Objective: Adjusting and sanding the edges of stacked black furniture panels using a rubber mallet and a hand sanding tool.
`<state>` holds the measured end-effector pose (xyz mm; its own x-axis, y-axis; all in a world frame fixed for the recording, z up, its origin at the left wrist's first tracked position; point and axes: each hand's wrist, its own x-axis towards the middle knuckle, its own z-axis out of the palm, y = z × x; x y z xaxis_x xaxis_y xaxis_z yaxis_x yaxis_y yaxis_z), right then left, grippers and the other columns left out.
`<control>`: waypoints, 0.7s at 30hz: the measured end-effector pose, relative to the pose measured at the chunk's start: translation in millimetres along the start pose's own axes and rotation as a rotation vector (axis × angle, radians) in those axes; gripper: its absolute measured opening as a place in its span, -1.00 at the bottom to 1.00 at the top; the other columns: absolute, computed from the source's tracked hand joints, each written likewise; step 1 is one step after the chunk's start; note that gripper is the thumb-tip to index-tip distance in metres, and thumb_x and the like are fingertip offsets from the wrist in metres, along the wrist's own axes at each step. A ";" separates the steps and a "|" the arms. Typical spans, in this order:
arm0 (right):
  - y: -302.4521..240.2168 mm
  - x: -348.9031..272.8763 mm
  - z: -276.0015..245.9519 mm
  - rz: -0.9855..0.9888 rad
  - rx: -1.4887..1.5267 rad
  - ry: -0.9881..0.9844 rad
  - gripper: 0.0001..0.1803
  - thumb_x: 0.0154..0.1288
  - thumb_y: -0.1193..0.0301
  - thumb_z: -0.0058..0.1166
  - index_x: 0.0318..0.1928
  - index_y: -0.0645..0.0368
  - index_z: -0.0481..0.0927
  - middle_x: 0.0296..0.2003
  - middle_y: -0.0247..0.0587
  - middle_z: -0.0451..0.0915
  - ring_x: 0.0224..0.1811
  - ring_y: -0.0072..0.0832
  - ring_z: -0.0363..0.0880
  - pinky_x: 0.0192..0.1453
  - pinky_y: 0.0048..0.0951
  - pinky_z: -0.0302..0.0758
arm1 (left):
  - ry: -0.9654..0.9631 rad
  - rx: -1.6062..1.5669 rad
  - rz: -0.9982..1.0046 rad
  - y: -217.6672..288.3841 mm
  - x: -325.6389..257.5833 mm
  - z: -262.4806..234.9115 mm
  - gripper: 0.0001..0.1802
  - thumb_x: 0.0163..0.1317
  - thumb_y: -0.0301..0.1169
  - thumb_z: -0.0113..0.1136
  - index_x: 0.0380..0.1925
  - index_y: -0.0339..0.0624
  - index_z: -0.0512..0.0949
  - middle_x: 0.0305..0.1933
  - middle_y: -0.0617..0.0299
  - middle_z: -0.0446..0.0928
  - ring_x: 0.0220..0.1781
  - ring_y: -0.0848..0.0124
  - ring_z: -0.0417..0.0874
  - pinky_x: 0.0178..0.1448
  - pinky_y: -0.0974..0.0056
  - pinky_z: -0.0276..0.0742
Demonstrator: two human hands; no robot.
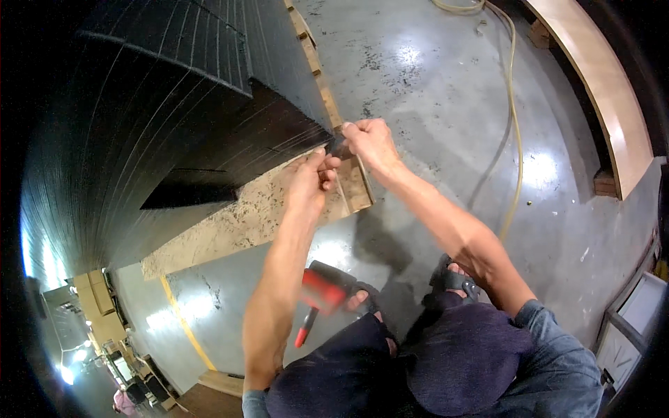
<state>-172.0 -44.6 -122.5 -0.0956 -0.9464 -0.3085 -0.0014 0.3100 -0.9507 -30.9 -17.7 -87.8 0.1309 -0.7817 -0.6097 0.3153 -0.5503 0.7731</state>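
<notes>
My left hand (310,177) is at the near right corner of a large black, finely lined block (174,132), its fingers curled and its thumb touching the corner. Just beyond it, my right hand (369,143) is closed in a pinch. A small dark, thin piece (337,145) shows between the two hands; what it is I cannot make out. Beneath the block lies a pale, scuffed wooden board (244,216), with a short wood block (357,184) at its corner. A blurred red tool with a black handle (322,292) is below my left forearm, beside my foot.
Wooden pieces (327,101) line the block's far right side. A yellowish hose (518,125) runs over the grey floor (432,83). At far right, a long curved-looking wooden panel (613,90) rests on wood blocks. A yellow floor line (187,324) and stacked boards are at lower left.
</notes>
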 end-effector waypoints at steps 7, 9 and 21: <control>-56.8 -16.2 1.7 -0.169 -0.065 0.015 -0.56 0.26 0.20 0.04 -0.51 0.40 0.58 -0.64 -0.16 0.56 -0.55 -0.48 0.50 -0.37 -0.34 0.45 | 0.027 -0.076 0.224 28.3 -39.1 7.5 -0.83 0.34 -0.44 0.21 -0.39 -0.33 0.54 -0.49 0.10 0.61 -0.63 0.52 0.46 -0.58 0.48 0.31; -75.1 -23.2 0.9 -0.286 -0.085 0.028 -0.58 0.22 0.24 0.00 -0.49 0.42 0.63 -0.57 0.18 0.60 -0.43 -0.02 0.64 -0.18 -0.12 0.53 | 0.044 -0.060 0.255 41.4 -55.2 11.9 -0.82 0.34 -0.43 0.22 -0.37 -0.36 0.56 -0.48 0.10 0.61 -0.63 0.53 0.46 -0.57 0.48 0.32; -117.4 -16.4 -36.7 -0.556 0.301 -0.278 -0.53 0.31 0.09 0.12 -0.35 0.35 0.65 -0.51 -0.19 0.66 -0.51 -0.49 0.57 -0.37 -0.37 0.54 | -0.028 -0.085 0.370 53.8 -115.4 0.7 -0.73 0.39 -0.27 0.19 -0.38 -0.27 0.53 -0.58 0.28 0.48 -0.64 0.55 0.37 -0.54 0.44 0.28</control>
<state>-206.8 -62.2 -4.7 0.0980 -0.9582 0.2688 0.3038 -0.2284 -0.9250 -29.7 42.6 24.3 0.2246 -0.9314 -0.2863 0.3286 -0.2042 0.9221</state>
